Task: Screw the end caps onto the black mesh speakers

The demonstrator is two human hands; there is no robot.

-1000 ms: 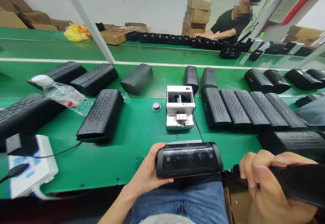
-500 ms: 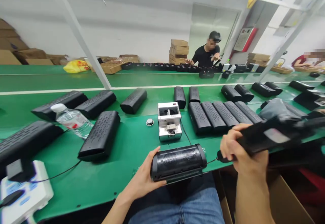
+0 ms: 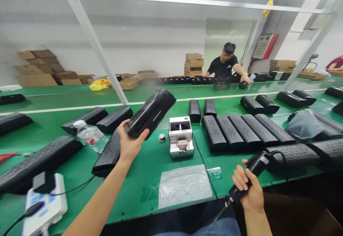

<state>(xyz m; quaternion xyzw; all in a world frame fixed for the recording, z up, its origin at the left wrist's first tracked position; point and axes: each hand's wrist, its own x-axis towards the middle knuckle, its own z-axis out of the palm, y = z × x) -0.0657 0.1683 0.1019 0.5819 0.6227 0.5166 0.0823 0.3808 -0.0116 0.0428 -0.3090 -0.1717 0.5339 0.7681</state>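
Note:
My left hand (image 3: pixel 131 139) is closed around one end of a black speaker (image 3: pixel 152 113), lifted and tilted above the table with its far end up and to the right. Behind that hand, another black housing (image 3: pixel 107 157) with a dimpled top lies on the green surface. Low on the right, my right hand (image 3: pixel 248 186) grips a black electric screwdriver (image 3: pixel 258 164). Its long thin bit points down and left past the table edge. Between my hands sits a white screw feeder (image 3: pixel 181 137), with a small silver round piece (image 3: pixel 162 137) beside it.
A bubble-wrap sheet (image 3: pixel 184 186) lies at the front edge. Rows of black housings (image 3: pixel 233 132) stand right of the feeder. On the left are a water bottle (image 3: pixel 91 136) and a power strip (image 3: pixel 45 207). A co-worker (image 3: pixel 223 63) works across the table.
My left hand has lifted the speaker from the front edge up and to the left, uncovering the bubble-wrap sheet. My right hand has lowered the screwdriver, and its bit now points downward.

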